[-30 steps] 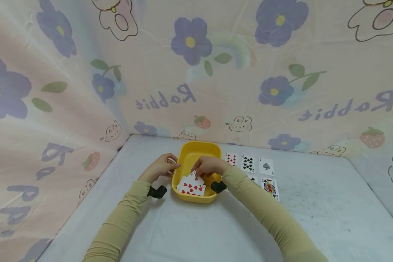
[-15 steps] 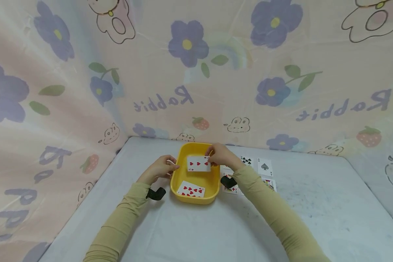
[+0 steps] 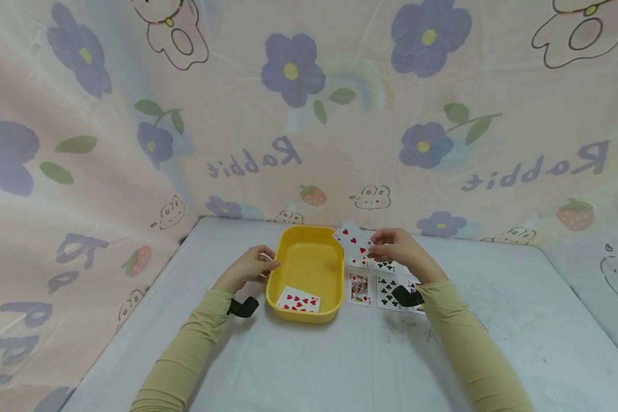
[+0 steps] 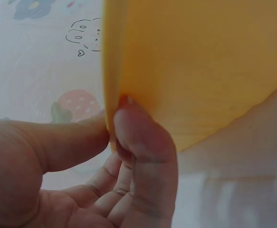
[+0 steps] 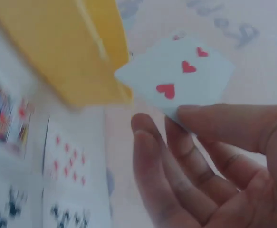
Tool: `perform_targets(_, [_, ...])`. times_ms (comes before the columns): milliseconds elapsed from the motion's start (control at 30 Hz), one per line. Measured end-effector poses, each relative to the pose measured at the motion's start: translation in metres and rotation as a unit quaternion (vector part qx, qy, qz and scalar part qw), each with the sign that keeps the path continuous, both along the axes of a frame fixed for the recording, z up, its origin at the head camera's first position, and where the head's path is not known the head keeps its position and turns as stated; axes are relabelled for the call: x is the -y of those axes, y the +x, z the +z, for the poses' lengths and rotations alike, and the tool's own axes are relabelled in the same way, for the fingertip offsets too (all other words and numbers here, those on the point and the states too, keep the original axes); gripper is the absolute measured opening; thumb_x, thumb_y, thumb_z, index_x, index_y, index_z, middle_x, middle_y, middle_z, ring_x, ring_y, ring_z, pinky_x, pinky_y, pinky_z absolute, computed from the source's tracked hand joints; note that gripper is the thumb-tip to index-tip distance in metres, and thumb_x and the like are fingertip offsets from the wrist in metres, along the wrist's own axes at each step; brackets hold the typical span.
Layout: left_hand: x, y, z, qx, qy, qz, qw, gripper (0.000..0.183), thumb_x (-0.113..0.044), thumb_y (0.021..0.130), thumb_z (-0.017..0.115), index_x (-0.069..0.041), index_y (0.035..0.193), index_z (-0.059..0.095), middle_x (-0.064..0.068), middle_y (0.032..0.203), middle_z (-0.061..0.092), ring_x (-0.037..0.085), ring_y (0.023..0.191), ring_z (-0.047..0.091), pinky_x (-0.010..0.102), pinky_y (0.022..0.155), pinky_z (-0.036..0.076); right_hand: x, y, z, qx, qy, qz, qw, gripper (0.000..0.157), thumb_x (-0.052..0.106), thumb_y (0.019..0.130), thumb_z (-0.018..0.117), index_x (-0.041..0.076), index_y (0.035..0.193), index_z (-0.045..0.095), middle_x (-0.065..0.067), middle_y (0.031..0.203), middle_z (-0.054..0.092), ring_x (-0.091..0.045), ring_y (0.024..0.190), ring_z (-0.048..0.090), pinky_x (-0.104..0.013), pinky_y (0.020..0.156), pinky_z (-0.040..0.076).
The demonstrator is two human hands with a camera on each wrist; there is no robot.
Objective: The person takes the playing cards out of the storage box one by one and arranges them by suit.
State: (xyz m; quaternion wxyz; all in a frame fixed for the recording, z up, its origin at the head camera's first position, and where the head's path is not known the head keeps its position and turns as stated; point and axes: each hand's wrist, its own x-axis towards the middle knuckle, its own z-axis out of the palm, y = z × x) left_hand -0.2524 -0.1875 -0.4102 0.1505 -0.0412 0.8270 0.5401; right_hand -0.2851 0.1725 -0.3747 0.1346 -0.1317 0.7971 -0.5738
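Observation:
Above the table, just right of the yellow tray (image 3: 311, 266), my right hand (image 3: 400, 252) pinches a three of hearts playing card (image 3: 353, 239) by one corner. The right wrist view shows the thumb and fingertips on that card (image 5: 188, 71), its face visible. My left hand (image 3: 247, 269) grips the tray's left rim between thumb and index finger, seen close in the left wrist view on the tray wall (image 4: 186, 66). Inside the tray, near its front end, lies a face-up card with several hearts (image 3: 298, 300).
Right of the tray, face-up cards lie in two rows: a king of diamonds (image 3: 360, 287), a clubs card (image 3: 388, 293), another clubs card (image 3: 385, 267) and a diamonds card (image 5: 69, 159). The right hand and forearm hide cards at the right. A patterned curtain (image 3: 226, 189) stands behind the table.
My right hand has lifted the three of hearts out of the tray and carried it rightward past the rim. The other hearts card stays inside. My left hand keeps its hold on the rim.

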Motion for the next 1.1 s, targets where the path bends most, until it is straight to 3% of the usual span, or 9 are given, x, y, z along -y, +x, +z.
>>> perform_targets(300, [-0.001, 0.0, 0.001, 0.004, -0.004, 0.005, 1.0, 0.027, -0.015, 0.094, 0.064, -0.002, 0.113, 0.051, 0.014, 0.09, 0.061, 0.02, 0.069, 0.058, 0.03, 0.059, 0.055, -0.073, 0.009, -0.018, 0.028, -0.049, -0.033, 0.998, 0.026, 0.006, 0.092, 0.063, -0.009, 0.111, 0.052, -0.008, 0.094, 0.07, -0.018, 0.089, 0.068, -0.035, 0.082, 0.054])
perform_targets(533, [-0.002, 0.0, 0.002, 0.006, -0.005, 0.008, 0.9999, 0.028, -0.015, 0.094, 0.063, -0.002, 0.114, 0.05, 0.014, 0.09, 0.061, 0.02, 0.069, 0.058, 0.03, 0.059, 0.054, -0.117, 0.017, -0.03, 0.073, 0.008, -0.104, 0.992, 0.055, 0.027, 0.095, 0.061, -0.013, 0.13, 0.044, -0.009, 0.108, 0.067, -0.015, 0.099, 0.065, -0.031, 0.088, 0.051])
perform_targets(667, [-0.002, 0.001, 0.003, 0.007, -0.007, 0.008, 0.9999, 0.028, -0.015, 0.094, 0.063, -0.002, 0.115, 0.05, 0.016, 0.093, 0.061, 0.02, 0.069, 0.058, 0.03, 0.059, 0.055, -0.135, 0.019, -0.039, 0.092, 0.022, -0.145, 0.985, 0.06, 0.029, 0.096, 0.059, -0.012, 0.135, 0.039, -0.003, 0.108, 0.064, -0.014, 0.1, 0.062, -0.029, 0.087, 0.051])
perform_targets(867, [0.0, 0.001, 0.002, 0.002, -0.008, 0.005, 1.0, 0.028, -0.015, 0.094, 0.063, -0.002, 0.115, 0.05, 0.017, 0.095, 0.062, 0.02, 0.069, 0.058, 0.031, 0.061, 0.055, -0.154, 0.021, -0.053, 0.127, -0.025, -0.205, 0.97, 0.058, 0.023, 0.095, 0.061, -0.013, 0.135, 0.039, 0.007, 0.092, 0.062, -0.005, 0.083, 0.059, -0.024, 0.078, 0.053])
perform_targets(1100, [-0.001, 0.0, 0.002, 0.005, -0.01, 0.004, 0.9999, 0.028, -0.015, 0.093, 0.064, -0.002, 0.114, 0.05, 0.019, 0.097, 0.062, 0.02, 0.071, 0.059, 0.032, 0.062, 0.055, -0.167, 0.021, -0.068, 0.134, -0.021, -0.223, 0.965, 0.044, 0.02, 0.094, 0.063, -0.01, 0.124, 0.052, 0.005, 0.082, 0.065, -0.007, 0.075, 0.059, -0.023, 0.068, 0.052])
